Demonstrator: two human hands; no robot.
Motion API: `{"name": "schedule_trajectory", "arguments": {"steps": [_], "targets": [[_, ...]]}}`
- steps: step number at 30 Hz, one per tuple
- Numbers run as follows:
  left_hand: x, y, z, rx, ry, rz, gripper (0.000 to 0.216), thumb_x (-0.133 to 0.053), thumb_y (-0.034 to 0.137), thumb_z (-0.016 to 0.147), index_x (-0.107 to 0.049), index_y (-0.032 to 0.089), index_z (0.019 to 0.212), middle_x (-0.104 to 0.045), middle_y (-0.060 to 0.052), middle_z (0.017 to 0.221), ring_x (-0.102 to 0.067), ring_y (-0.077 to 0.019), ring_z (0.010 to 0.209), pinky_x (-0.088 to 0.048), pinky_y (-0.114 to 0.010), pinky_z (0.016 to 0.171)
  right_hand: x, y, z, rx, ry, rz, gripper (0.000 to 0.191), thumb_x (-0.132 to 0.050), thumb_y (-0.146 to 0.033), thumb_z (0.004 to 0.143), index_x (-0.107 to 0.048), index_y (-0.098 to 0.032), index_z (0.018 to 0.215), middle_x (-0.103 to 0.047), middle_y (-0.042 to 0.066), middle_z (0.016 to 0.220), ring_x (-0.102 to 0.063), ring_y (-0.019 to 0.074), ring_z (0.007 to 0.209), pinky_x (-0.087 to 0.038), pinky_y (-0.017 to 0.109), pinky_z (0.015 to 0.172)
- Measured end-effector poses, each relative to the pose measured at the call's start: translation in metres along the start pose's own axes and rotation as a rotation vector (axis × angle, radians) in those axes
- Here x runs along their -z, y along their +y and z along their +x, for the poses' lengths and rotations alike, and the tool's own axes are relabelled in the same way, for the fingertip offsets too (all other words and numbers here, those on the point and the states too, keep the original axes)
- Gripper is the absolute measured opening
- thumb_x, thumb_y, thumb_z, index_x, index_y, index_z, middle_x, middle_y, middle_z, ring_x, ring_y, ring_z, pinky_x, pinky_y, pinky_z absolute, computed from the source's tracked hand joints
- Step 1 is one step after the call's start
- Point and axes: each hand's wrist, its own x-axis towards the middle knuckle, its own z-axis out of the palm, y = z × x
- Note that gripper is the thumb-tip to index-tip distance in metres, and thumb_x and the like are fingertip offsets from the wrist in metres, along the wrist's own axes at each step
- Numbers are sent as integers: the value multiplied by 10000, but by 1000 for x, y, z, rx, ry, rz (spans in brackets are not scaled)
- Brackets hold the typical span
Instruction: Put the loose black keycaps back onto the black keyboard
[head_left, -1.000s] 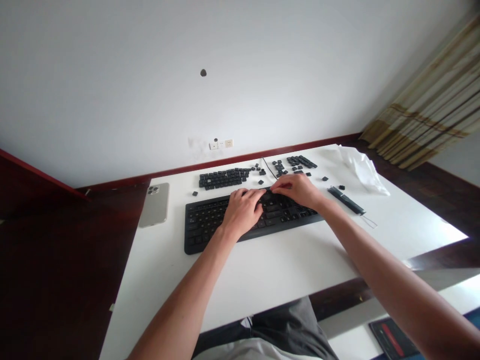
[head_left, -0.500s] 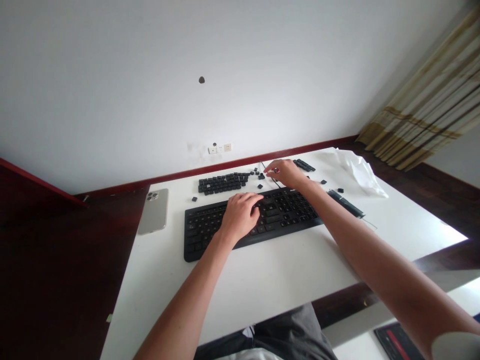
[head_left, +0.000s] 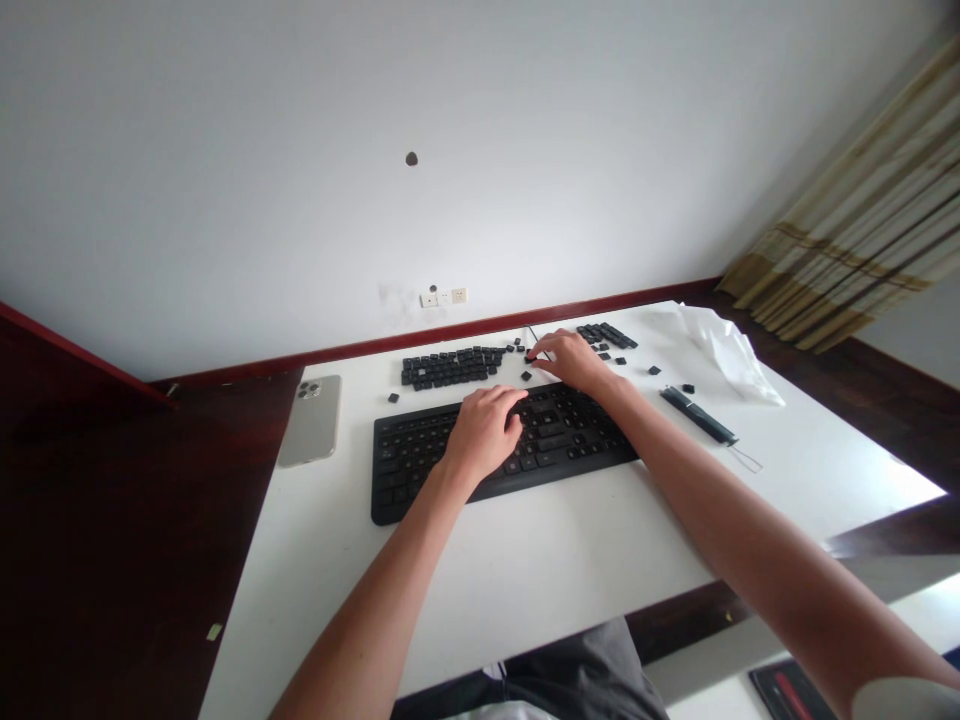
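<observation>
Left hand (head_left: 484, 432) palm down on the middle of the black keyboard (head_left: 420, 455), fingers loosely together over the keys, gripping nothing. Right hand (head_left: 574, 358) past the keyboard's far edge at 1 o'clock, thumb and fingertips drawn together on a loose keycap (head_left: 529, 357), apparently pinched, though too small to say for certain. Keyboard square on the white desk (head_left: 540, 560), directly before the person.

At 12 o'clock from the keyboard, near the desk's far edge, removed keycaps (head_left: 450, 366) in tidy rows, with a few strays beside them. Just beyond the right hand, a thin cable (head_left: 534, 332) and a second cluster (head_left: 607, 334) of caps. At 9 o'clock, a phone (head_left: 313, 420) face down at the desk's left edge. At 3 o'clock, a slim black bar (head_left: 697, 415); at 2 o'clock, a crumpled white sheet (head_left: 724, 350).
</observation>
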Motion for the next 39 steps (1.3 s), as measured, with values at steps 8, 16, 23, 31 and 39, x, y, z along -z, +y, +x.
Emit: {"name": "schedule_trajectory", "arguments": {"steps": [8, 16, 23, 31, 39], "targets": [[5, -5, 0, 14, 18, -60, 383, -537, 96, 954, -673, 220, 1290, -714, -62, 1288, -668, -225, 1178, -541, -433, 1092, 13, -11, -6, -87, -39, 44, 132, -698, -226, 863, -824, -229, 903, -801, 50, 919, -702, 222, 840, -516, 331, 824], [9, -4, -1, 5, 10, -71, 396, -539, 100, 954, -653, 218, 1314, -704, -72, 1302, -662, -229, 1201, -545, -431, 1092, 51, -32, -34, -49, -141, 307, 207, -755, -297, 818, -754, -241, 1017, -785, 26, 945, -724, 202, 850, -558, 323, 787], [7, -5, 0, 24, 11, -81, 385, -543, 96, 952, -648, 202, 1308, -702, -75, 1305, -659, -240, 1204, -539, -438, 1094, 61, -38, -54, 4, -187, 314, 263, -708, -329, 863, -749, -237, 1106, -768, 51, 987, -707, 205, 849, -564, 342, 783], [5, -4, 1, 22, 3, -71, 367, -591, 124, 945, -652, 227, 1292, -698, -70, 1290, -656, -251, 1199, -540, -443, 1082, 64, -41, -58, -90, -319, 526, 328, -788, -417, 814, -763, -234, 1084, -769, 37, 950, -718, 198, 839, -585, 325, 771], [5, 0, 0, 6, -38, -13, 418, -612, 152, 943, -662, 258, 1344, -673, -71, 1282, -650, -247, 1176, -533, -447, 1075, 59, -37, -59, -128, -365, 608, 259, -797, -423, 815, -774, -222, 976, -784, 38, 957, -739, 207, 861, -592, 325, 794]]}}
